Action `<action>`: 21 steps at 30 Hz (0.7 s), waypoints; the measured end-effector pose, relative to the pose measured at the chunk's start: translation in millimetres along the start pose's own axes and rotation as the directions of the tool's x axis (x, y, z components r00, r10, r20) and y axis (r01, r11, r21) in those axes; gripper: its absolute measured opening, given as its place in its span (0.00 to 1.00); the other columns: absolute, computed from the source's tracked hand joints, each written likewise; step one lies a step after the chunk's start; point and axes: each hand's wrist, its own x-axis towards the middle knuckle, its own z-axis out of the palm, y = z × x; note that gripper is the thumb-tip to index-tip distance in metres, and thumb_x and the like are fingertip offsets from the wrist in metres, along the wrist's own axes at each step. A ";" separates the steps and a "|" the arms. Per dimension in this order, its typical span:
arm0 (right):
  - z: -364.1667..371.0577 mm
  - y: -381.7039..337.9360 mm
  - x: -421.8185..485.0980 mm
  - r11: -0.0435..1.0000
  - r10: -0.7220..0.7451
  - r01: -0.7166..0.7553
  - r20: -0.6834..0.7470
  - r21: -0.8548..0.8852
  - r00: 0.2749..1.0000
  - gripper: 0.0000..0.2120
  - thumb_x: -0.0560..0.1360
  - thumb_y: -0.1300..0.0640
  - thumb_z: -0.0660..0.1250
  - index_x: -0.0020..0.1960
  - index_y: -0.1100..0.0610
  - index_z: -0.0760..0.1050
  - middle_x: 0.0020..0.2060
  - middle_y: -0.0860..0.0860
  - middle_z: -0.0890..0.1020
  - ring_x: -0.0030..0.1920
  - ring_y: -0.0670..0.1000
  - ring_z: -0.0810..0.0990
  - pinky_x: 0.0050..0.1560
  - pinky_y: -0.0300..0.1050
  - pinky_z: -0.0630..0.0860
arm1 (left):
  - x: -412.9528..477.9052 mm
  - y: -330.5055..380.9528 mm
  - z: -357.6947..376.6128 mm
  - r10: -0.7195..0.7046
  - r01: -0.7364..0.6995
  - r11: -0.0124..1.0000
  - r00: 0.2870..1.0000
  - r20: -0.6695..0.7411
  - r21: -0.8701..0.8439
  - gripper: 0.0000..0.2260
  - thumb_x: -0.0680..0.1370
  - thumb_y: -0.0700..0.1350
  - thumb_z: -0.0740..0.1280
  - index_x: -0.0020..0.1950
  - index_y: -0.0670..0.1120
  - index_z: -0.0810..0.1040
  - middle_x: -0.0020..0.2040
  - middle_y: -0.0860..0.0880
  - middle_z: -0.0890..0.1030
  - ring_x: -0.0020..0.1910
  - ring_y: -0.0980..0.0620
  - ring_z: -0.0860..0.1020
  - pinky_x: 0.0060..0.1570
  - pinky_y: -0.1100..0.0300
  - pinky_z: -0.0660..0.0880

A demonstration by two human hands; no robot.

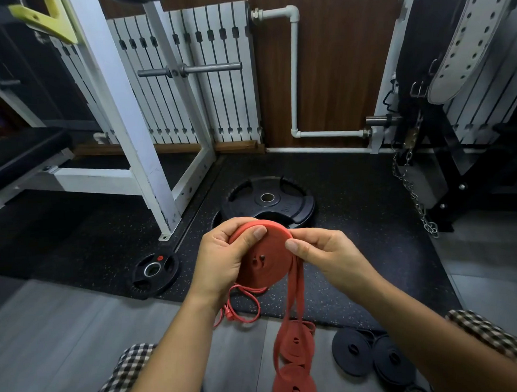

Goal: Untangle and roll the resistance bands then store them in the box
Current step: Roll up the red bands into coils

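Left hand (224, 257) gripped the red band roll (264, 264) in mid-air above the near edge of the rubber mat (359, 250). Its thumb lay flat across the roll's top face and its other fingers (238, 228) curled round the rim. My read: that clamp kept the wound turns from springing loose.

Right hand (323, 258) pinched the band where it left the roll's right rim, thumb tip against the index finger, the rest loosely curled. It probably kept tension on the strap so the next turn would lie flat.

Loose tail (292, 299) hung straight down as two strands to the grey floor (64, 341), landing among the red rolls (294, 382). Couldn't tell whether it joined them.

Black rolls (373, 357) lay just to their right on the floor, already wound. A thin red cord (245, 304) sat tangled at the mat's near edge, under the left wrist.

Step in hand: winding, mostly done on this band. No box in view, so storing was not yet started.
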 end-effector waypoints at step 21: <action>-14.9 -3.5 5.5 1.000 0.024 -0.023 -0.071 0.018 0.997 0.06 0.73 0.62 0.67 0.46 0.54 0.81 0.35 0.51 0.84 0.36 0.49 0.81 0.42 0.43 0.81 | 6.3 -3.7 7.7 -0.191 0.169 0.969 0.975 -0.112 -0.181 0.10 0.63 0.49 0.70 0.41 0.47 0.80 0.32 0.51 0.82 0.33 0.53 0.78 0.40 0.57 0.76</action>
